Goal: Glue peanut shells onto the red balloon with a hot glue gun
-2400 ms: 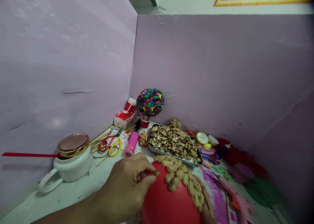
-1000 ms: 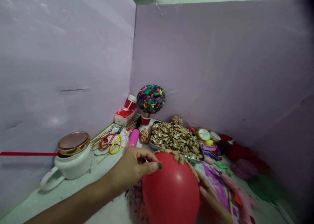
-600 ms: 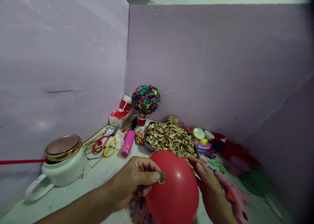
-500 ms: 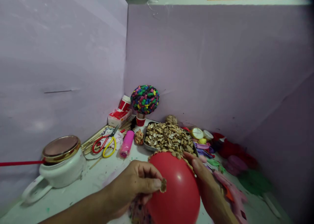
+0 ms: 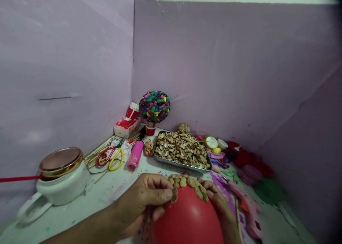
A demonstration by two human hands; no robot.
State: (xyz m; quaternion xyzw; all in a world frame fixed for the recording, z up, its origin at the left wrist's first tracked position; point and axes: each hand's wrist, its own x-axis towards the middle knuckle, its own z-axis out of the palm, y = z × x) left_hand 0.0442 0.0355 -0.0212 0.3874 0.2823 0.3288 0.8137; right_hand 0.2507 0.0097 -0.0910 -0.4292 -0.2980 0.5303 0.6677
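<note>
Left hand (image 5: 140,201): thumb and first finger are closed on one peanut shell (image 5: 174,195), at the left end of the shell row (image 5: 188,181)
Right hand (image 5: 220,203): its bent fingers are at the right side of the red balloon (image 5: 189,219), beside the shell row; I cannot tell if it grips firmly
Red balloon: near middle, between both hands, the shell row over its far upper part
Metal tray (image 5: 184,166): on the table (image 5: 107,187), beyond the balloon, full of loose shells (image 5: 181,148)
Scissors (image 5: 119,146): at left, near a pink roll (image 5: 135,154)
White mug (image 5: 64,190): near left, round lid (image 5: 61,160) on top
Pink tool (image 5: 249,215): near right
</note>
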